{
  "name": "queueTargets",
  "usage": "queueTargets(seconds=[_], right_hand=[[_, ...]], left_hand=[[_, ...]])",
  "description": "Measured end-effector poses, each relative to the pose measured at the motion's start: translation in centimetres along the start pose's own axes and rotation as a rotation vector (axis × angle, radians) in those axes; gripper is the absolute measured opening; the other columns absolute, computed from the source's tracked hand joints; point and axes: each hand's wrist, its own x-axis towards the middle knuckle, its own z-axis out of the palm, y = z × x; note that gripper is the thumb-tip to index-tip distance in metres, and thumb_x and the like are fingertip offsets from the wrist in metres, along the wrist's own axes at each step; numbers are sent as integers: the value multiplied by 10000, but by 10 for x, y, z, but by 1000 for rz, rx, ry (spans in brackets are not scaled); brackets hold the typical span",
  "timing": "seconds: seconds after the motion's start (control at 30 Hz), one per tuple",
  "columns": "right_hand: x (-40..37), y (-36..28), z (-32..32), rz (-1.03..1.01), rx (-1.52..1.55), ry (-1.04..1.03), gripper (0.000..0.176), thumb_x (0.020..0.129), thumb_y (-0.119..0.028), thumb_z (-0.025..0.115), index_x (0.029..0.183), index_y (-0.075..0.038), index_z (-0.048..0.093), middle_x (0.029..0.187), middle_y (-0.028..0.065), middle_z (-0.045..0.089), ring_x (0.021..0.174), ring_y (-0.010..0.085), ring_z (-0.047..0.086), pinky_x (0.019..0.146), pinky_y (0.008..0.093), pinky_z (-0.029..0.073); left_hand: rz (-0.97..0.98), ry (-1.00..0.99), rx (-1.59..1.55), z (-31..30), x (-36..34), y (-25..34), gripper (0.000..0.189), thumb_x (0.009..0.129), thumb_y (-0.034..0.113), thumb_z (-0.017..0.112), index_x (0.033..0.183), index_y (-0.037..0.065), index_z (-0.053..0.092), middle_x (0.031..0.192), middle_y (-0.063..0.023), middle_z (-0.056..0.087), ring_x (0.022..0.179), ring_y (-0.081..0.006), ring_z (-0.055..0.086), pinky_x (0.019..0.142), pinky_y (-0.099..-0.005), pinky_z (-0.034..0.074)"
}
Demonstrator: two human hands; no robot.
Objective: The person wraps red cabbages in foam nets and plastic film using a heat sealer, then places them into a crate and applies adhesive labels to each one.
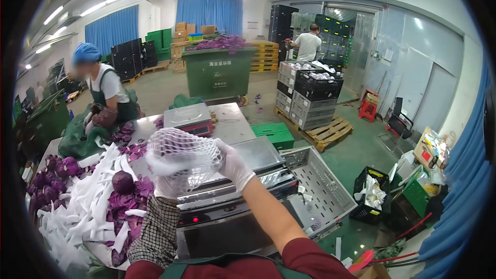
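Note:
A white foam net sleeve (181,150) is held up in front of me, spread wide over the table. My right hand (233,164), in a thin whitish glove, is closed on the sleeve's right edge. Below its left side is my left hand (166,187), also gloved, with a checked oversleeve on the arm; it grips the sleeve, its fingers mostly hidden by the mesh. Whether anything sits inside the sleeve, I cannot make out. A red cabbage (123,182) rests on loose purple leaves (118,206) left of my hands, beside a heap of white foam sleeves (82,206).
A wrapping machine (227,212) with a red light stands before me, a grey crate (323,191) to its right. Behind are a scale (187,117) and a green bin (216,75) of leaves. One co-worker (106,90) stands left; another person (309,44) is near stacked crates (310,95).

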Motion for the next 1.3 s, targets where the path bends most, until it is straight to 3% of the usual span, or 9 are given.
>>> queueTargets(seconds=[0.17,0.27,0.37,0.4,0.47,0.6,0.77,1.03,1.3], right_hand=[[34,-40,-80,109,-605,320,248,915,-131,409,1047,-8,580,1032,71,602,855,153,572,798,288,457],[28,-93,-77,296,-1748,409,369,880,-356,500,1077,-50,561,1028,98,588,873,155,554,742,308,472],[17,-111,-60,266,-883,389,568,823,-528,511,1140,-56,514,1074,95,562,893,182,542,703,371,477],[19,-112,-58,321,-894,275,596,812,-549,511,1136,-49,511,1047,73,576,888,205,549,683,396,478],[24,-101,-50,354,-1365,157,555,820,-509,527,1134,-51,540,1025,51,598,901,174,547,730,355,469],[49,-97,-87,450,-1196,83,451,827,-421,561,1066,-41,609,985,45,631,911,126,544,841,235,388],[52,-102,-75,440,-1414,49,544,854,-473,498,1183,-41,529,1157,71,553,1064,153,486,913,283,364],[-18,-160,-43,199,-1646,205,351,867,-293,527,1013,18,598,968,107,623,890,163,565,818,266,424],[-117,-118,-68,790,-2483,339,454,797,-458,487,722,-46,663,765,179,628,786,334,610,742,408,472]], left_hand=[[-28,-106,-68,73,31,-34,390,914,306,397,1167,24,488,1110,-131,565,1011,-242,549,914,-377,441],[-273,-4,-412,80,55,-34,465,936,392,323,1181,25,469,1130,-122,549,1023,-230,553,887,-355,464],[93,91,406,60,63,-45,450,938,350,327,1224,24,447,1062,-120,579,971,-201,572,867,-326,473],[-257,258,-60,37,75,-56,440,938,327,334,1238,22,438,1012,-119,599,939,-193,584,851,-315,480],[-595,20,1176,55,73,-25,463,922,369,380,1219,25,472,918,-134,625,819,-199,619,775,-304,508],[-651,30,809,15,81,-22,348,880,331,509,923,2,614,649,-82,621,474,-146,588,392,-239,451],[-290,437,863,-54,77,-13,252,873,246,529,853,13,624,712,-49,626,495,-72,544,420,-186,404],[-344,150,1420,-37,3,24,259,821,252,586,788,4,653,650,-103,616,549,-157,578,535,-287,457],[-700,-17,1908,-24,-46,5,412,758,410,534,678,26,661,647,-177,607,642,-320,618,659,-396,490]])
